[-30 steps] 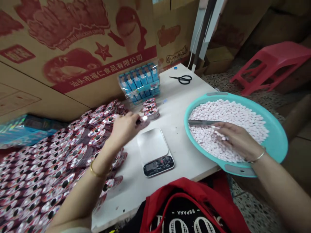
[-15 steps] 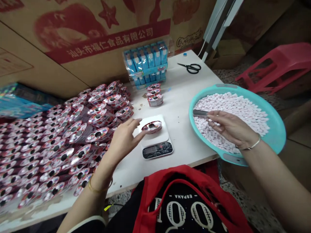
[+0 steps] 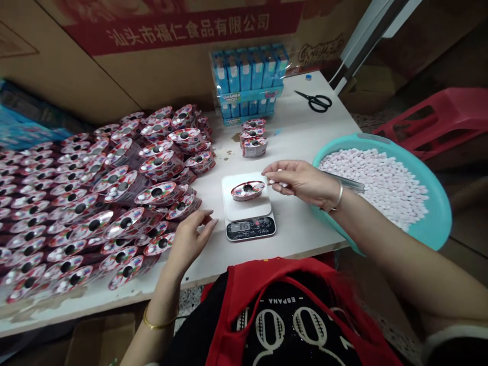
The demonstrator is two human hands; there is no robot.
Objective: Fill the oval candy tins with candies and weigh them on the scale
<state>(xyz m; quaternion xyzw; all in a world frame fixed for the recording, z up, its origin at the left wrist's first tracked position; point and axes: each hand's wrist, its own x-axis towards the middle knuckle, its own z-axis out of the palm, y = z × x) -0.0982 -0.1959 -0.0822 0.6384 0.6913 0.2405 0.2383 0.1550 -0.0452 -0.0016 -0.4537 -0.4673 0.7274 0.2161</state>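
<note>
A small oval pack (image 3: 247,190) with a dark round hole in its top sits on the white kitchen scale (image 3: 232,213), whose display is lit. Beside the pack's right end is my right hand (image 3: 301,182), fingers closed on a few white candies (image 3: 281,184). My left hand (image 3: 192,236) hovers left of the scale, thumb and fingers apart, holding nothing. Behind my right wrist, a grey metal-looking tool (image 3: 349,184) lies in the turquoise basin (image 3: 434,218) over many loose white candies (image 3: 381,178).
Several similar packs (image 3: 125,223) stand stacked across the table's left side. Three more (image 3: 254,145) stand in a row behind the scale. Further back are a wrapped set of blue boxes (image 3: 249,81) and black scissors (image 3: 316,100). A red stool (image 3: 438,112) stands at right.
My right hand has moved left from the basin to the pack, leaving the grey tool behind. My left hand has drawn back from the pack. The scale's display now shows digits.
</note>
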